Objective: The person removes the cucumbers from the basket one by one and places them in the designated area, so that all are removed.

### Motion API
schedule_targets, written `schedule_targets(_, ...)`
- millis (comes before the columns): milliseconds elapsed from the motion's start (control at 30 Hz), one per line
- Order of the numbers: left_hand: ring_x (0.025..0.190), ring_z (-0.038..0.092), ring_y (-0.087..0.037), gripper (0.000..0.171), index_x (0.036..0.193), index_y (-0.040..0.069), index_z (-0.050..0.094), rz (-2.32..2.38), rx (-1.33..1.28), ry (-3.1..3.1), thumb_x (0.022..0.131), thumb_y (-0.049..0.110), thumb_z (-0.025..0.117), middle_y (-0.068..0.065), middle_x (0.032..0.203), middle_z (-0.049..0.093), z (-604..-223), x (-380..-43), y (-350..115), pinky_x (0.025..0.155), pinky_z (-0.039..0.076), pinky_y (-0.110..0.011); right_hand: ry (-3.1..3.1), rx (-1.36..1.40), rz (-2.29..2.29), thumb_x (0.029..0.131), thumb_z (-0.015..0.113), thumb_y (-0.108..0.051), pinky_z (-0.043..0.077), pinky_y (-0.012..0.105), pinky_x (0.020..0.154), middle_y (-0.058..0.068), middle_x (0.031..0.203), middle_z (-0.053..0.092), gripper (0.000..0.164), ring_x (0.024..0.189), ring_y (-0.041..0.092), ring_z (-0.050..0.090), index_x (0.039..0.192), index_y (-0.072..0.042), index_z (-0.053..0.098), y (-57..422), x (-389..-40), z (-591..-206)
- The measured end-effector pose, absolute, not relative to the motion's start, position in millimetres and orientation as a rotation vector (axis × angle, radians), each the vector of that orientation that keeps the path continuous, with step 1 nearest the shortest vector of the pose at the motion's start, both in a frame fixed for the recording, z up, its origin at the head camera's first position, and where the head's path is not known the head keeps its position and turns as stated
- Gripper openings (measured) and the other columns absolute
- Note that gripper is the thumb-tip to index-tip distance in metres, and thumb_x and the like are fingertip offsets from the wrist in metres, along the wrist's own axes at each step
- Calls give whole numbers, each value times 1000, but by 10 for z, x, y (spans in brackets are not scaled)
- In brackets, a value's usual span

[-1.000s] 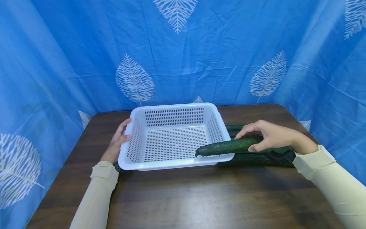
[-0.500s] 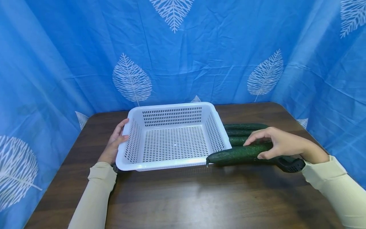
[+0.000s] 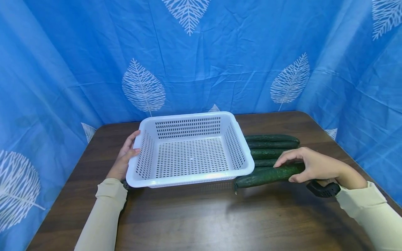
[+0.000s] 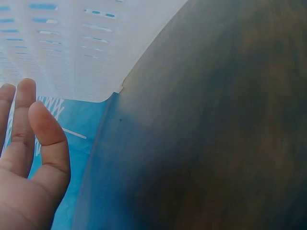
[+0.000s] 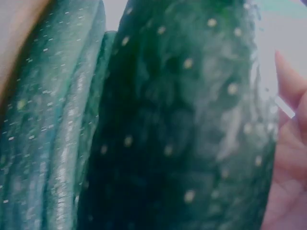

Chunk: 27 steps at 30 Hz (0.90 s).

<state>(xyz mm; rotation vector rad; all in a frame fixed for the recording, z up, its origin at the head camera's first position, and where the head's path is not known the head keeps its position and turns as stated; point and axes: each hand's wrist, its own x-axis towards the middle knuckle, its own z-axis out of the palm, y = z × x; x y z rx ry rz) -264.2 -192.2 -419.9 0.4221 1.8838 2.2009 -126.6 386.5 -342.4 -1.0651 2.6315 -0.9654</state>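
Note:
A white perforated plastic basket (image 3: 191, 177) stands mid-table, its slotted bottom showing. At its left side, my left hand (image 3: 123, 158) touches the rim with its fingertips; in the left wrist view, its relaxed fingers (image 4: 25, 122) lie against the outer wall. With thumb and fingers, my right hand (image 3: 314, 165) grips a dark green cucumber (image 3: 267, 176) from above, right of the basket. This cucumber slants toward the table's front, its tip close to the basket's near right corner. It fills most of the right wrist view. Behind it lie several cucumbers (image 3: 271, 144) side by side.
The brown wooden table (image 3: 188, 216) extends in front of the basket and to both sides. Blue curtains (image 3: 201, 69) with white leaf prints hang behind and at both sides. The lying cucumbers sit close to the basket's right wall, which hides their left ends.
My right hand has carried the cucumber rightward and toward me, from over the basket's right front corner to beside it, uncovering the other cucumbers. The left hand stays at the basket's rim.

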Motion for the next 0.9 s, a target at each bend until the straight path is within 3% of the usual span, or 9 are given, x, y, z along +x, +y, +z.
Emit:
schedule_targets(267, 121, 63, -17, 61, 158, 39, 33, 2216, 444, 1860, 104, 17, 52, -2, 150, 45, -4206, -2652, -1938, 93, 63, -34, 2676, -990, -964, 86, 87, -2, 54, 21, 94, -9, 128, 73, 48, 121, -2, 61, 129, -19, 75, 3948, -1184, -3625)
schedule_targets(667, 123, 63, -18, 61, 159, 39, 32, 2213, 422, 1880, 106, 19, 53, -1, 152, 45, -4189, -2630, -1968, 94, 62, -35, 2839, -908, -951, 80, 93, -4, 53, 18, 91, -14, 124, 74, 48, 118, -3, 62, 124, -17, 79, 4008, -1118, -3921)
schedule_targets(900, 122, 63, -17, 59, 158, 41, 33, 2219, 412, 1895, 106, 20, 53, 0, 152, 46, -4197, -2592, -2044, 95, 62, -35, 2972, -851, -846, 74, 97, -5, 53, 18, 87, -8, 116, 77, 47, 114, -3, 61, 117, -15, 81, 3945, -1154, -4016)
